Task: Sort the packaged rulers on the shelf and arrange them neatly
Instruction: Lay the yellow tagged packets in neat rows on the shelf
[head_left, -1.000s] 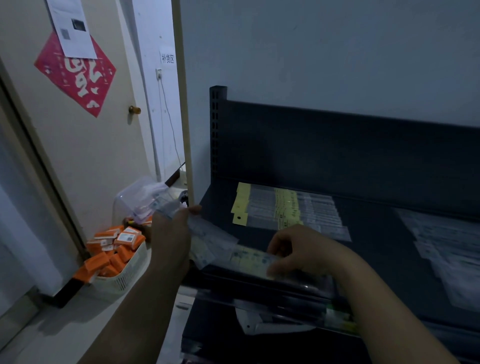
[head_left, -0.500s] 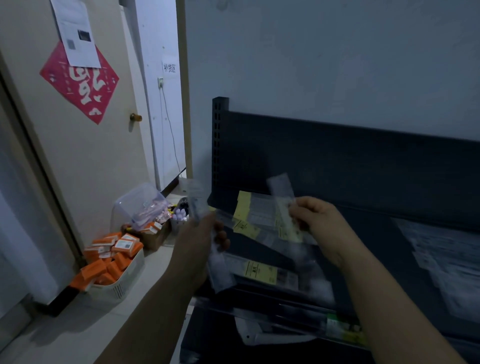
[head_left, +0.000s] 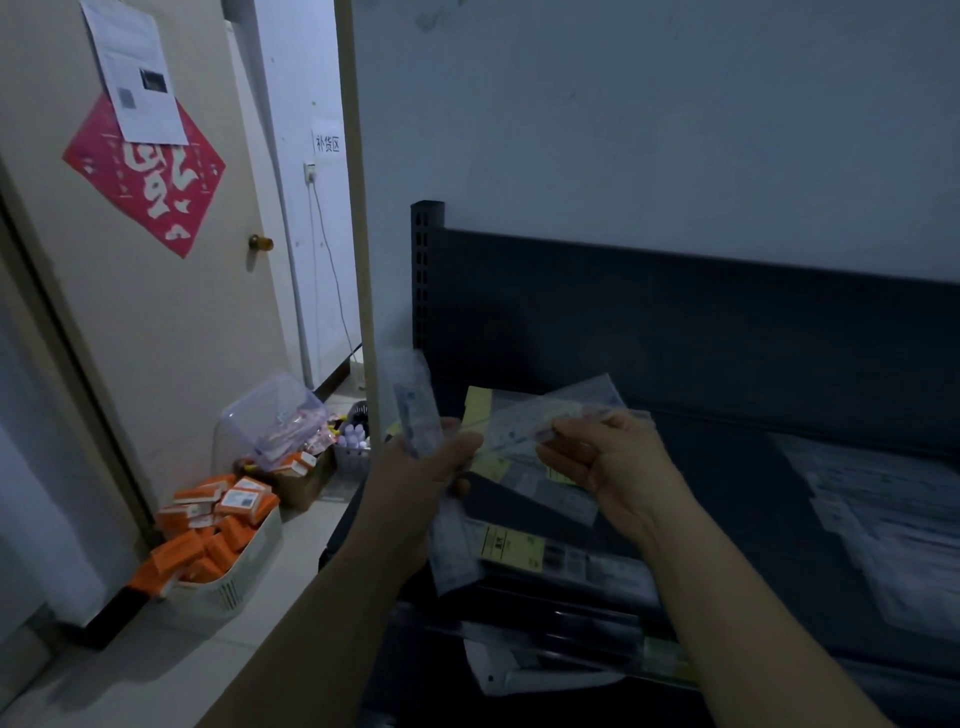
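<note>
The dark metal shelf (head_left: 675, 322) is standing against a pale wall, its back panel flat and matte, its upright post punched with slots. To the shelf's left, on the floor, a white slatted basket (head_left: 228, 592) is holding orange cartons.

On the shelf deck the packaged rulers are lying in three lots: a fanned spread (head_left: 893, 519) at the shelf's right end, a looser heap (head_left: 558, 501) at its left end, and one packet (head_left: 511, 543) along the shelf's front lip. All are long, thin, glossy clear sleeves, some with yellow card headers.

A second ago both hands were working low at the shelf's front lip. They have since come up above the left-end heap, each carrying a sleeve. The left hand (head_left: 426, 467) is gripping a packet (head_left: 415, 400) with fingers wrapped round its middle, holding it upright. The right hand (head_left: 608, 457) is pinching another packet (head_left: 524, 428) at one end between thumb and curled fingers; half a second ago that sleeve was standing nearly vertical, and now it is swinging flat, its free end reaching toward the left hand.

Most likely the person is gathering matching sleeves into one bundle, so the sorting looks to be at an early stage.
</note>
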